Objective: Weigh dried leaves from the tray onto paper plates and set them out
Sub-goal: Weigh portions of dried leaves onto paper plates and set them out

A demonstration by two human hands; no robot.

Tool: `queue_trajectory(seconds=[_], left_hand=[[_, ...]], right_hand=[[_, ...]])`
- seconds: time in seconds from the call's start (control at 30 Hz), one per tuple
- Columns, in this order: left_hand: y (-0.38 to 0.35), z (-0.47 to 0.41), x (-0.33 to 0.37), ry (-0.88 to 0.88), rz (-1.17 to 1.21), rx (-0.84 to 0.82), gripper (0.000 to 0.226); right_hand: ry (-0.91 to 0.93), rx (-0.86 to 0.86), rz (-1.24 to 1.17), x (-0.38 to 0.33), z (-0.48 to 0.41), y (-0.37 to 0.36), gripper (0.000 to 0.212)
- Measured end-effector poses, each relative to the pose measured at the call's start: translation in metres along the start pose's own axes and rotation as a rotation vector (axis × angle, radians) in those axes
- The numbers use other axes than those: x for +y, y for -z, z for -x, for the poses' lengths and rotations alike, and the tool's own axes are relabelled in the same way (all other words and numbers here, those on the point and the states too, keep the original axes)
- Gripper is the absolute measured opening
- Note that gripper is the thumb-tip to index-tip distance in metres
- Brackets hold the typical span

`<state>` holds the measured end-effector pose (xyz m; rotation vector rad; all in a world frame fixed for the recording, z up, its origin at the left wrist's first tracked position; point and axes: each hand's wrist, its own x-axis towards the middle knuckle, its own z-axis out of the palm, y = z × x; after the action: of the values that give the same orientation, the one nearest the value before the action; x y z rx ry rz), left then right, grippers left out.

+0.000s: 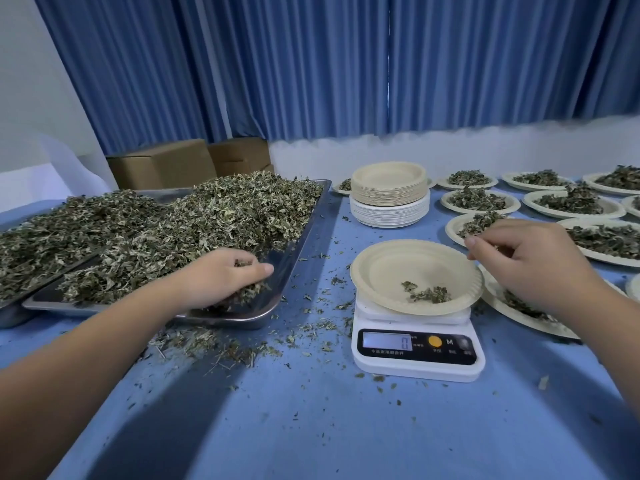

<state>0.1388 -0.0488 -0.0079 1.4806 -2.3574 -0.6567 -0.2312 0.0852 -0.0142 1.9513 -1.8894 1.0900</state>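
Clutching leaves (207, 216) from tray (298, 242) with left hand (221, 275). Hovering right hand (533, 268) over one plate (384, 271), one scale (415, 367); grip unreadable.

Blue table (311, 427) with tray (294, 252), scale (417, 367), plate stack (388, 199)

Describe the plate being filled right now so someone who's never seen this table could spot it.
On the blue table, find the small white scale just right of the metal tray heaped with leaves. The plate sits on top of that scale. Unlike the heaped plates to its right and the empty stack behind, it holds only a few leaves.
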Motion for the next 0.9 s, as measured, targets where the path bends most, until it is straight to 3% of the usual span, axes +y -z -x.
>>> queue_trajectory(seconds=[0.23,0.43,0.67,0.83,0.9], left_hand=[[0.016,-0.022,0.041,-0.075,0.185,0.193,0.048],[0.0,-0.035,0.122,-0.294,0.294,0.313,0.048],[-0.064,-0.048,0.179,-0.479,0.32,0.189,0.034],[-0.099,-0.054,0.17,-0.495,0.055,0.017,0.026],[-0.101,-0.053,0.162,-0.512,0.03,-0.008,0.033]], right_hand=[[-0.044,-0.003,-0.016,0.001,-0.001,0.0,0.035],[-0.039,0.002,-0.016,0.002,-0.001,0.001,0.033],[-0.038,0.017,-0.025,0.003,0.0,0.0,0.032],[0.003,0.027,-0.003,0.003,-0.001,-0.001,0.032],[0.015,0.035,0.005,0.003,-0.002,-0.002,0.032]])
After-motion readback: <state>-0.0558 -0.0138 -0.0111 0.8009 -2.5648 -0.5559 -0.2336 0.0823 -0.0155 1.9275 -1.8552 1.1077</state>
